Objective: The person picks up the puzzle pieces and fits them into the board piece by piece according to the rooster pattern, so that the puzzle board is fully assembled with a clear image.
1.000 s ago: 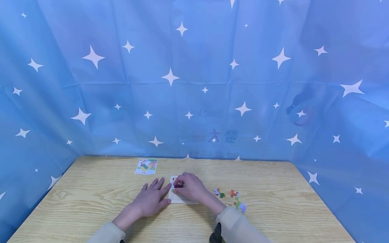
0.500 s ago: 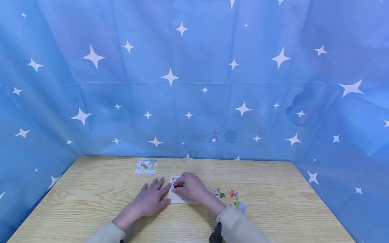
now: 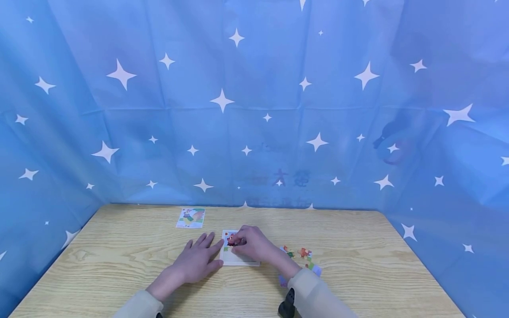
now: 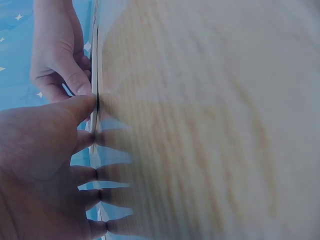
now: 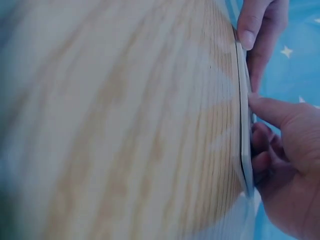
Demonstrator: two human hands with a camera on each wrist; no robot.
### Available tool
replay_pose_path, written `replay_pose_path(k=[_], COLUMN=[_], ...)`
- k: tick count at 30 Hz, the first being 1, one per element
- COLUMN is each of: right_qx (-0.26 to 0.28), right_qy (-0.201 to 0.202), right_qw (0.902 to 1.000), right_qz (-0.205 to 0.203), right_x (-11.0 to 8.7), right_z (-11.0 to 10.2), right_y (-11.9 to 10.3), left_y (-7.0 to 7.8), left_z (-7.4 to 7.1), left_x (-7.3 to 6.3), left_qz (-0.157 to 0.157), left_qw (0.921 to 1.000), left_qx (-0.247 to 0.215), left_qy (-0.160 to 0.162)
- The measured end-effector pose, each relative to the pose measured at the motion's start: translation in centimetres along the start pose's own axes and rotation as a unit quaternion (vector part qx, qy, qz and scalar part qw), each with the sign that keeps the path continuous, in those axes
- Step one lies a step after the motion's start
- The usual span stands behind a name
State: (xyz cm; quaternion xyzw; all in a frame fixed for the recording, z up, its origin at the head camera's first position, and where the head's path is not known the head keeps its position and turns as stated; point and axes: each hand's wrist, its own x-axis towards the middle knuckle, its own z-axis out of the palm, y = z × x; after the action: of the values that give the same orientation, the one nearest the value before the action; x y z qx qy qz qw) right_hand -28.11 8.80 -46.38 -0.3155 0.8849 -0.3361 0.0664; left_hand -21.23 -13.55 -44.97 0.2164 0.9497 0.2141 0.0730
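Observation:
A small white puzzle tray (image 3: pixel 240 263) lies on the table in the middle of the head view. My left hand (image 3: pixel 197 261) rests flat with fingers spread, its index finger and thumb touching the tray's left edge. Over the tray is my right hand (image 3: pixel 254 244), fingers curled and thumb low, pinching at a red and dark puzzle piece (image 3: pixel 231 240) in the upper left part. The palm and fingers hide much of the tray. Both wrist views show the tray edge-on, with the right thumb (image 5: pixel 272 109) against it.
Several loose puzzle pieces (image 3: pixel 305 252) lie right of the tray, partly behind the right forearm. A square picture card (image 3: pixel 191 218) with a squirrel-like animal lies at the back left. A blue star-printed curtain (image 3: pixel 254 132) stands behind the wooden table (image 3: pixel 358 265).
My right hand has shifted slightly to the right, and more of the red puzzle piece shows in the tray. The left hand has stayed in place.

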Motion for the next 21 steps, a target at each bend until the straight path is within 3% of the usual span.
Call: replay_pose_path(k=[11, 18, 21], right_qx=[0.001, 0.085, 0.093], right_qy=[0.003, 0.005, 0.012], right_qw=[1.0000, 0.9959, 0.9949], right_qz=[-0.004, 0.031, 0.037], right_x=[0.1, -0.8, -1.5], right_z=[0.0, -1.3, -2.5], right_y=[0.1, 0.0, 0.7], left_y=[-0.3, -0.2, -0.2], left_z=[0.2, 0.2, 0.2], left_x=[0.1, 0.0, 0.0], left_qz=[0.003, 0.000, -0.002], left_qw=[1.0000, 1.0000, 1.0000], left_qx=[0.004, 0.000, -0.004], left_qy=[0.001, -0.002, -0.003])
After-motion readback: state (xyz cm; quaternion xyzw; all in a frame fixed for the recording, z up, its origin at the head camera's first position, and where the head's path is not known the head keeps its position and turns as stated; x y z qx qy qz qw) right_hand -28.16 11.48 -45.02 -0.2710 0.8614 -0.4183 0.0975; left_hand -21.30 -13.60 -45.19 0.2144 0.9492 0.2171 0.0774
